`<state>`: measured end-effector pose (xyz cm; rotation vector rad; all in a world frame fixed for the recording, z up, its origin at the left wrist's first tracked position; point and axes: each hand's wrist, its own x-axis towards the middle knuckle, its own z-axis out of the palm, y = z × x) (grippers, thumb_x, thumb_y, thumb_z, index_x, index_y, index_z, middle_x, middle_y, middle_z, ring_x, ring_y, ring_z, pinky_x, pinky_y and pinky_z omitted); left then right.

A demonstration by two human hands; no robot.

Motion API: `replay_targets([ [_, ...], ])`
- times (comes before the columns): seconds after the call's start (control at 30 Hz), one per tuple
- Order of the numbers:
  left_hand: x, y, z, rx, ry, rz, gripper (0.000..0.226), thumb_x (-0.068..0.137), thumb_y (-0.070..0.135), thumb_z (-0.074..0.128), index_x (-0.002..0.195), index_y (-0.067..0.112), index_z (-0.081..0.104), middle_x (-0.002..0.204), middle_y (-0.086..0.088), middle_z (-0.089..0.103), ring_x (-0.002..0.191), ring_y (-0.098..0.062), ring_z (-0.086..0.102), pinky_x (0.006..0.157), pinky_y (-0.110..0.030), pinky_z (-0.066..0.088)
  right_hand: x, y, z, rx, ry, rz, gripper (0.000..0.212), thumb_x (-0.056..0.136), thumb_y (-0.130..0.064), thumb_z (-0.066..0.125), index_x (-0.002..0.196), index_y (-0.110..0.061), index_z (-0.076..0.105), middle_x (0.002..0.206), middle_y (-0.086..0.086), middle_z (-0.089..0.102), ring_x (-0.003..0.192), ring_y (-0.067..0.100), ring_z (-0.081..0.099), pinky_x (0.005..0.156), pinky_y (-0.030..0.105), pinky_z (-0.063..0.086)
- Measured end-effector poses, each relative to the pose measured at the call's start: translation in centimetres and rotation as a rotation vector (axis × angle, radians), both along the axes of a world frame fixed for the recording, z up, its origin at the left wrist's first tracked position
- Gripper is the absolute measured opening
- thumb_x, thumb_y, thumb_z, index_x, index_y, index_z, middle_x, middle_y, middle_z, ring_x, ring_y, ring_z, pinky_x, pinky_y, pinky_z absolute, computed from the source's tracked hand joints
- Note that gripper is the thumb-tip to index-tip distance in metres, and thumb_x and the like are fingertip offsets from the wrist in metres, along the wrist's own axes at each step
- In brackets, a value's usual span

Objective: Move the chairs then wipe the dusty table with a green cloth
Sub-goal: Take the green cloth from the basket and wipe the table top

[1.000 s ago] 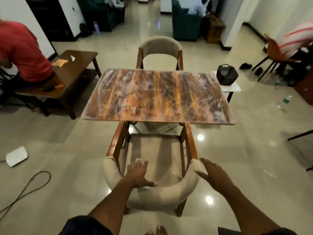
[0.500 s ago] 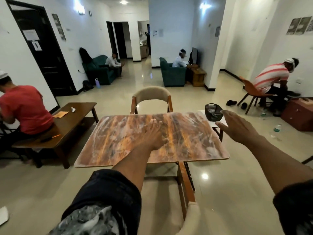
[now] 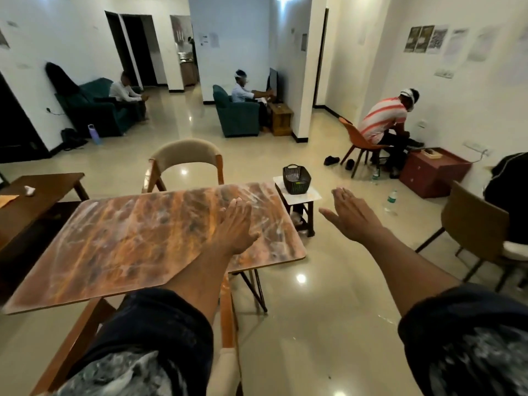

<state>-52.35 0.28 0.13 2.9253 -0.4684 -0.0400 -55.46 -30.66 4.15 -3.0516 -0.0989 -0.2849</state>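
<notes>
A: Both hands are released and empty: the left hand hangs flat over the dusty orange-brown rectangular wooden table, the right hand in the air off its right edge

B: The risk?

A: The beige-backed wooden chair is tucked in at the far side and the near wooden chair sits under the front edge. No green cloth is visible; it may lie in the black woven basket, and a careless reach could tip it
</notes>
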Motion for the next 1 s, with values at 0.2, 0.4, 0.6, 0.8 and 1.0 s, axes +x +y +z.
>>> replay_targets([
  [0.2,1.8,-8.1,-1.6,0.017,-0.012,-0.075,0.088,0.105,0.052,0.054,0.169,0.013,0.008,0.177,-0.015,0.007,0.165,-0.031,0.001,0.131,-0.053,0.007,0.0,-7.2,-3.5,0.033,0.062,-0.057,0.079,0.103,-0.064,0.03,0.152,-0.001,0.037,0.16,0.021,0.042,0.151,0.035,0.037,0.113,0.049,0.041],
  [0.4,5.2,-14.3,-3.8,0.048,0.03,-0.132,0.088,0.109,0.055,0.043,0.17,0.012,-0.004,0.178,-0.012,-0.009,0.165,-0.025,-0.01,0.133,-0.048,-0.001,2.3,-12.4,-5.8,0.051,0.09,-0.079,0.069,0.109,-0.056,0.039,0.149,0.0,0.039,0.161,0.023,0.039,0.153,0.037,0.034,0.116,0.05,0.038],
  [0.6,11.5,-19.5,-5.3,0.052,0.008,-0.15,0.089,0.108,0.055,0.048,0.17,0.012,0.001,0.178,-0.012,-0.002,0.166,-0.027,-0.005,0.132,-0.049,0.004,7.5,-16.2,-7.2,0.054,0.102,-0.1,0.069,0.11,-0.055,0.036,0.153,-0.001,0.034,0.167,0.023,0.031,0.158,0.036,0.027,0.121,0.048,0.033],
  [0.8,18.2,-25.3,-5.7,0.053,-0.046,-0.21,0.088,0.107,0.055,0.047,0.17,0.011,0.004,0.178,-0.013,0.0,0.166,-0.026,-0.003,0.131,-0.046,0.008,13.4,-19.6,-8.0,0.034,0.152,-0.124,0.068,0.111,-0.055,0.035,0.154,-0.002,0.033,0.169,0.022,0.029,0.159,0.034,0.025,0.122,0.047,0.032],
  [1.0,23.3,-29.6,-6.6,0.076,-0.049,-0.227,0.088,0.107,0.058,0.044,0.17,0.011,0.003,0.178,-0.015,0.001,0.166,-0.028,-0.001,0.132,-0.047,0.008,18.3,-23.4,-8.3,0.034,0.149,-0.147,0.066,0.11,-0.055,0.036,0.151,-0.002,0.035,0.167,0.022,0.03,0.158,0.035,0.026,0.12,0.048,0.034],
])
